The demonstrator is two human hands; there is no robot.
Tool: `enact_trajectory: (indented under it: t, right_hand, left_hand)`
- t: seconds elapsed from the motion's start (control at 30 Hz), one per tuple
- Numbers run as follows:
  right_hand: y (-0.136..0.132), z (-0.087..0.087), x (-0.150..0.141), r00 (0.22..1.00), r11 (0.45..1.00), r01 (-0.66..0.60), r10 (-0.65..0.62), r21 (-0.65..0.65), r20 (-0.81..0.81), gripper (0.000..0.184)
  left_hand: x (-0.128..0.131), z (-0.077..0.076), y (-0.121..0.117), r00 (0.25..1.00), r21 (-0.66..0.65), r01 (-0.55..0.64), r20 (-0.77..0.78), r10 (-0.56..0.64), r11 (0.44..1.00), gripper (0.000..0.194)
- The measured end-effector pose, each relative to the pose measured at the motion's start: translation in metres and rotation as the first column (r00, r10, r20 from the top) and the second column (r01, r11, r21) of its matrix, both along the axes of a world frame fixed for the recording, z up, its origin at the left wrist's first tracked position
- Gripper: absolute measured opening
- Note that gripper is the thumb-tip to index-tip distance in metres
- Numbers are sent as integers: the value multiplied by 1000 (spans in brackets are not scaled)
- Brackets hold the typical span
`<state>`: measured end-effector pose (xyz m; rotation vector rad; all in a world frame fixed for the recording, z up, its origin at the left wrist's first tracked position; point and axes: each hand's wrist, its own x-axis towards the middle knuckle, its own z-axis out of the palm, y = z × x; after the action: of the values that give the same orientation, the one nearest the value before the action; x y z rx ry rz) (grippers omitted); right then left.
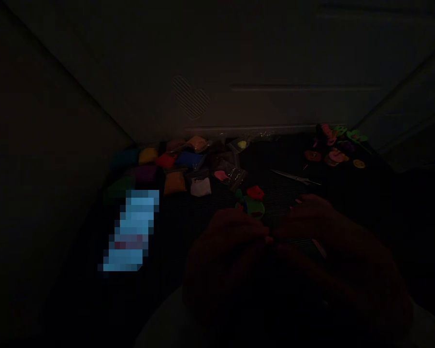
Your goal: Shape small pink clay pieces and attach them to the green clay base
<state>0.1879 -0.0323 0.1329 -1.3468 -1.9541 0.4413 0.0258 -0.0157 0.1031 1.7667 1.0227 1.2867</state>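
The scene is very dark. My left hand (228, 246) and my right hand (326, 246) meet in front of me with fingertips together in a pinch. Between them shows a small reddish piece of modelling clay (269, 239); its full shape is hidden by the fingers. Just beyond my left hand lies a green clay figure (255, 206) with a red clay piece (255, 193) at its top. A thin pinkish strip (319, 248) shows under my right hand, and what it is I cannot make out.
Several bags of coloured clay, such as an orange one (175, 183) and a white one (200, 186), lie at the back left. Scissors (295, 178) rest beyond my right hand. Finished-looking clay shapes (336, 156) are heaped back right. A lit, blurred screen (132, 232) is at left.
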Motion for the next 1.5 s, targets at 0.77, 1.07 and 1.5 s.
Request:
enact_trajectory:
  t: [0.77, 1.07, 1.5]
  right_hand:
    - [7, -11, 3, 1000, 1000, 5, -5, -13, -10, 8]
    - [25, -53, -4, 995, 998, 19, -14, -54, 95, 10]
    - [47, -82, -26, 950, 992, 38, 1, -118, 311, 9]
  left_hand:
    - [-12, -17, 3, 988, -81, -66, -141, 55, 995, 25]
    - [-34, -45, 9, 886, -189, -247, -442, 143, 950, 19]
    - [-31, -65, 4, 879, -141, -231, -454, 144, 963, 21]
